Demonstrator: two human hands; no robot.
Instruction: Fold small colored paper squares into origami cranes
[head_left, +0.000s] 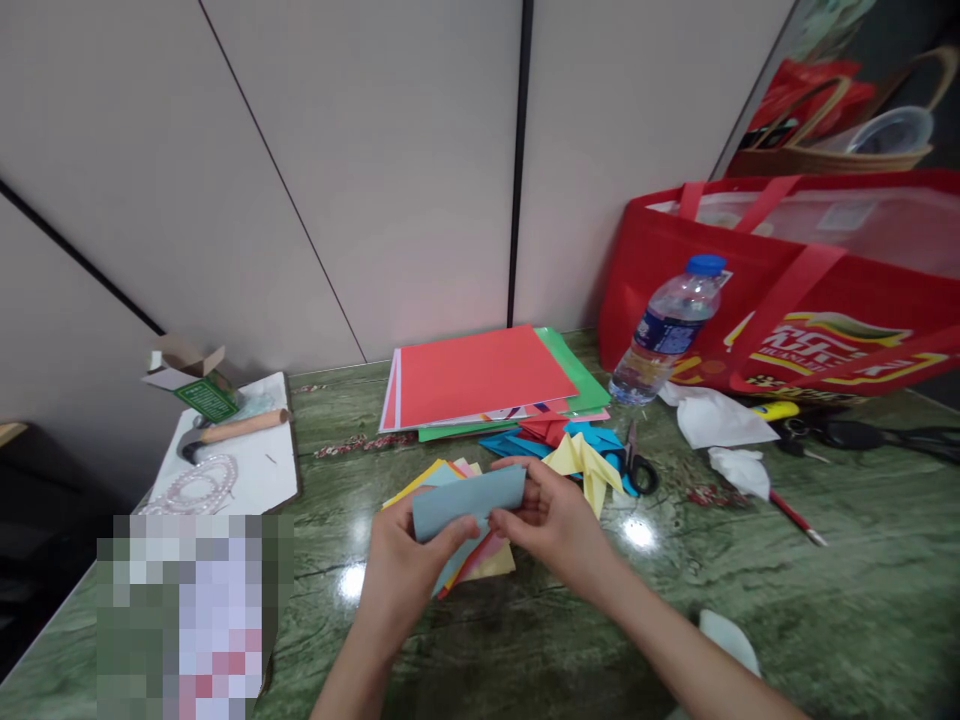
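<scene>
Both my hands hold a light blue sheet of paper (469, 500), bent over into a long narrow shape, above the table. My left hand (409, 555) grips its left end, thumb on the near face. At the right end, my right hand (559, 520) pinches it between thumb and fingers. Beneath the hands lies a fanned stack of coloured paper squares (491, 562), partly hidden by them. Just beyond my right hand are a folded yellow paper piece (585, 465), blue folded paper (510, 447) and scissors (640, 472) with dark handles.
Large red sheets (480, 375) lie against the wall. A water bottle (667, 330) stands before a red shopping bag (810, 300). At left, a white board (277, 455) bears a hammer (247, 427), a small green box (210, 395) and beads (199, 485). Crumpled tissue (716, 415) and a red pencil-like stick (795, 515) lie right.
</scene>
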